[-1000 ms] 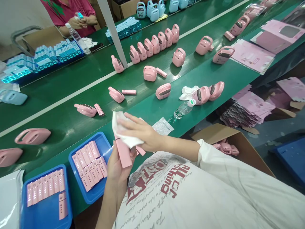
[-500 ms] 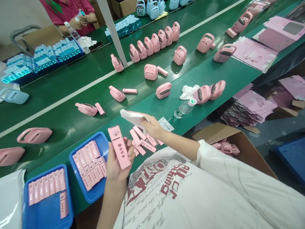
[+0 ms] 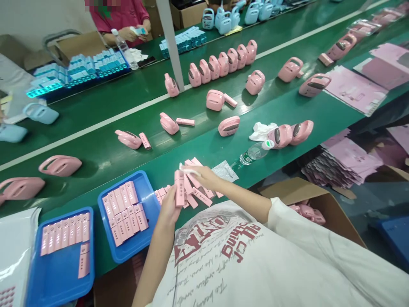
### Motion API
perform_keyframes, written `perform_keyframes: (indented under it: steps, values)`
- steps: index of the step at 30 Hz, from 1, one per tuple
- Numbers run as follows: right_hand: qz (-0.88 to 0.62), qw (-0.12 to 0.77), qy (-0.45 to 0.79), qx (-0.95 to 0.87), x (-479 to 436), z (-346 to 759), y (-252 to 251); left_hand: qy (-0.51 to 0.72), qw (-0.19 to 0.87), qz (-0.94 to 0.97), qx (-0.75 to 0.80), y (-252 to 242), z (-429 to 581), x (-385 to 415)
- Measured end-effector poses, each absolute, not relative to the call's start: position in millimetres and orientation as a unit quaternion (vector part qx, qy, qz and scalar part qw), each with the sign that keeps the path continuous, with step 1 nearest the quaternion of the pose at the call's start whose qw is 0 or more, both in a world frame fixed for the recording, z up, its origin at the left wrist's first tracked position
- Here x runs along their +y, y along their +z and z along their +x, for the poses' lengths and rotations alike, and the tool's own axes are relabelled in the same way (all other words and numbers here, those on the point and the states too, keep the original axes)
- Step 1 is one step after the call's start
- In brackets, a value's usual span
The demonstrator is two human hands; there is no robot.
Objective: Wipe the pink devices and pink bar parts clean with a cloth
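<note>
In my left hand (image 3: 170, 208) is a pink bar-shaped handset (image 3: 179, 194), held upright with its row of small round buttons showing. My right hand (image 3: 204, 177) pinches a folded white wipe (image 3: 191, 170) against the handset's top end. Behind and beside both hands lies a loose pile of similar pink handsets (image 3: 202, 197) on the green table. Left of my left hand stands a blue tray (image 3: 150, 187) with two rows of pink handsets, and farther left another blue tray (image 3: 60, 277) holds one row plus a single handset.
Pink handled speaker-like units (image 3: 228, 126) are spread along the green conveyor (image 3: 105, 157). A plastic bottle (image 3: 254, 153) lies near a crumpled white cloth (image 3: 262, 131). To my right stands a cardboard box (image 3: 332, 213) of pink units. Across the belt a person (image 3: 119, 19) handles a light-blue piece.
The handset has turned more upright and shifted right. My right hand has come down, bringing the wipe from above onto the handset's top. The whole view has shifted slightly.
</note>
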State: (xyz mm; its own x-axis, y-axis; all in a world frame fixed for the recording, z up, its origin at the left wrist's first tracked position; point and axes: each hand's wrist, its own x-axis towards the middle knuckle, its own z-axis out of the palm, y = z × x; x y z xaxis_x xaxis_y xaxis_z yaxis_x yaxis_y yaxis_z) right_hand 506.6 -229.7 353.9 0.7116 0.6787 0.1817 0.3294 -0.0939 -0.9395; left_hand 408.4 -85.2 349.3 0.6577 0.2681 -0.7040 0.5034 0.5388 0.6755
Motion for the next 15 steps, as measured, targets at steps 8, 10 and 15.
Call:
perform_keyframes:
  steps: [8,10,15]
  values:
    - [-0.699,0.653,0.260,-0.130,-236,509,348,-0.003,0.633,0.634,0.445,280,395,-85]
    - [-0.681,0.668,0.281,-0.102,-236,508,350,0.024,0.608,0.658,0.443,278,392,-77]
    - [-0.662,0.688,0.296,-0.019,-243,512,351,0.126,0.553,0.685,0.456,289,362,-31]
